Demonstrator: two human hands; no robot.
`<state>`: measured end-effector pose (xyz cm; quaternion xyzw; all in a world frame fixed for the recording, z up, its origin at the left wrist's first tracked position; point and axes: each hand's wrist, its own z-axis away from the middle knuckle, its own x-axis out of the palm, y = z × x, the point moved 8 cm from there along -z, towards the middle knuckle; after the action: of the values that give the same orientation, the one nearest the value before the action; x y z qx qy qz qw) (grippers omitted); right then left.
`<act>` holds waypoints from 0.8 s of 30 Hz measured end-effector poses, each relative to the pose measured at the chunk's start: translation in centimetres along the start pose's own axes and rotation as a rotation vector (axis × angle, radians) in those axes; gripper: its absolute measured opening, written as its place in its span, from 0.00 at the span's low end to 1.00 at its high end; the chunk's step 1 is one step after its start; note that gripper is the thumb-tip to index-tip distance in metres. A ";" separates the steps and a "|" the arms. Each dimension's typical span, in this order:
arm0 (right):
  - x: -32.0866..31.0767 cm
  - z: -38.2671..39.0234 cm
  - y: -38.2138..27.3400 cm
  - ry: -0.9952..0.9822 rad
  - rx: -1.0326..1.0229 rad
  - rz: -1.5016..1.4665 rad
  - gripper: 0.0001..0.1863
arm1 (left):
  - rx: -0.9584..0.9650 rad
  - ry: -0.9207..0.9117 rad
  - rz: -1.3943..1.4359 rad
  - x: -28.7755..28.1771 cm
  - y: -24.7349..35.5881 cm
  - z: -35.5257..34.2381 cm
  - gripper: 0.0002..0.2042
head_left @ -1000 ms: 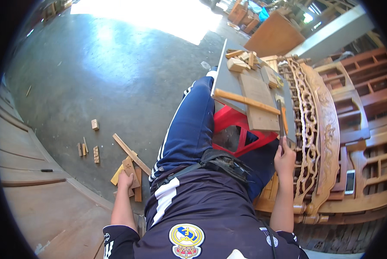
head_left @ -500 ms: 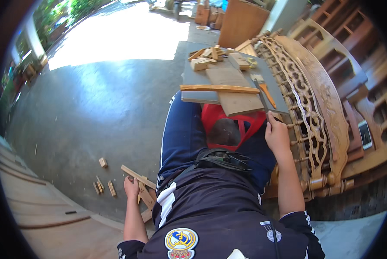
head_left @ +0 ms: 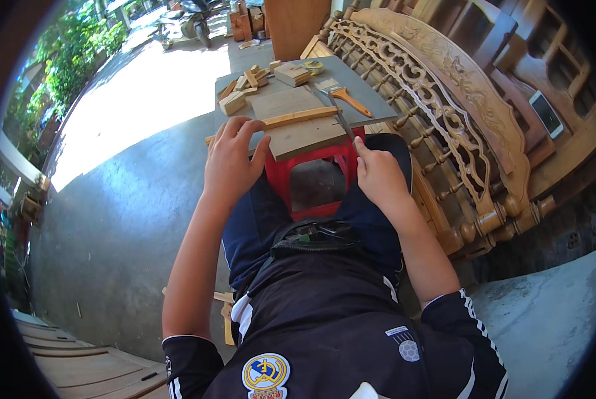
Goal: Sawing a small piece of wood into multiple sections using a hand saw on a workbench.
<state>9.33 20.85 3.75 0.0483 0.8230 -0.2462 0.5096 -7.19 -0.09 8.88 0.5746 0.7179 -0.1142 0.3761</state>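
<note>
One left hand (head_left: 233, 163), fingers parted over wooden strip (head_left: 301, 117), right hand (head_left: 382, 174), fingers closed around dark tool (head_left: 345, 124)

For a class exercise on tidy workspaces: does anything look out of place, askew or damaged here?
The white phone looks out of place, lying among wooden furniture at right. The wooden board sits askew, its near end jutting past the grey tabletop. No damage stands out.
</note>
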 end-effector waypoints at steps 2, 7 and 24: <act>0.0 0.4 0.0 -0.002 0.041 0.012 0.23 | -0.010 -0.110 -0.007 2.5 0.3 -0.8 0.16; 0.0 1.7 -0.1 -0.094 0.012 0.018 0.27 | -0.033 -0.282 -0.100 5.7 0.0 -1.1 0.22; -0.6 2.6 2.2 -0.136 -0.033 -0.138 0.28 | -0.137 -0.441 -0.132 7.0 -1.4 -2.3 0.25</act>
<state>12.44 21.70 2.52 -0.0337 0.7917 -0.2700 0.5470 -9.79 6.04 5.46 0.4607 0.6604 -0.2126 0.5536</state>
